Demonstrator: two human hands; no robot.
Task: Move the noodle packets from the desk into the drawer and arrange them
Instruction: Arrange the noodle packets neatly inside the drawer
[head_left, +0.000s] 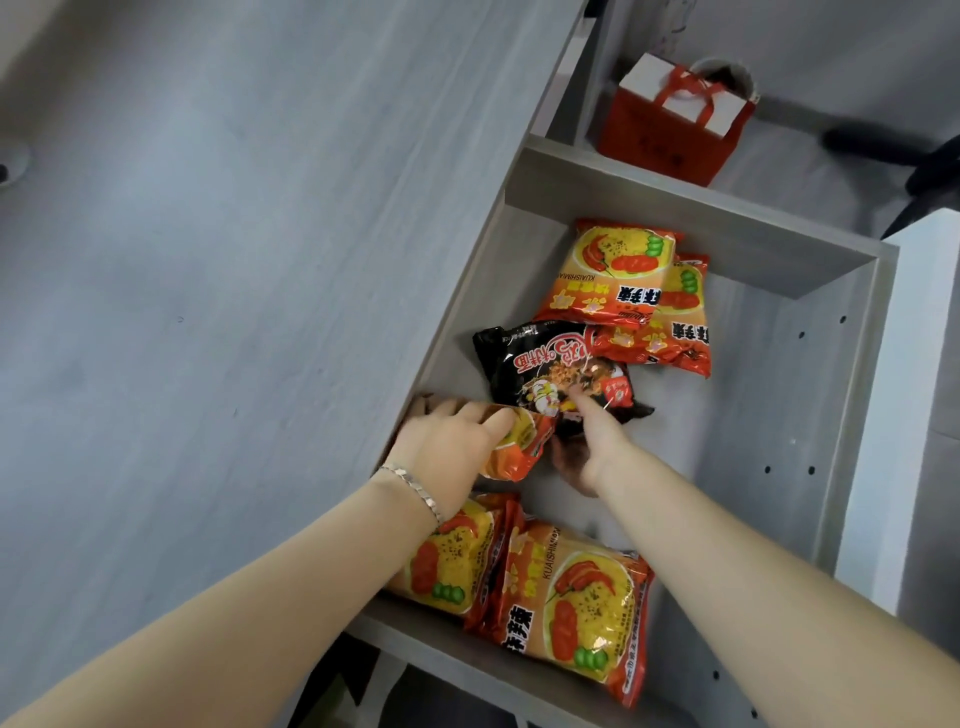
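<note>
I look down into the open grey drawer (841, 374) beside the bare grey surface (208, 260). My left hand (447, 447), with a thin bracelet (415, 488) at the wrist, has its grip closed around an orange noodle packet (519, 447) against the drawer's left wall. My right hand (592, 441) lies palm-up at the near edge of a black noodle packet (556, 369) in the middle of the drawer, thumb pressed on its printed face, the other fingers hidden underneath, so the grip looks closed on it. The black packet carries red-and-white Chinese lettering I cannot read. Toward the far end, two orange packets (623, 280) overlap, the upper one printed "KUAISHIMIAN" along its edge, with a picture of yellow noodles, red chilli and green vegetable. At the near end, two more orange packets (571, 603) lie side by side, overlapping, the right one showing "KUAISHIMIAN" too. Beyond the drawer's far wall stands a red gift bag (670, 135) with ribbon handles.
</note>
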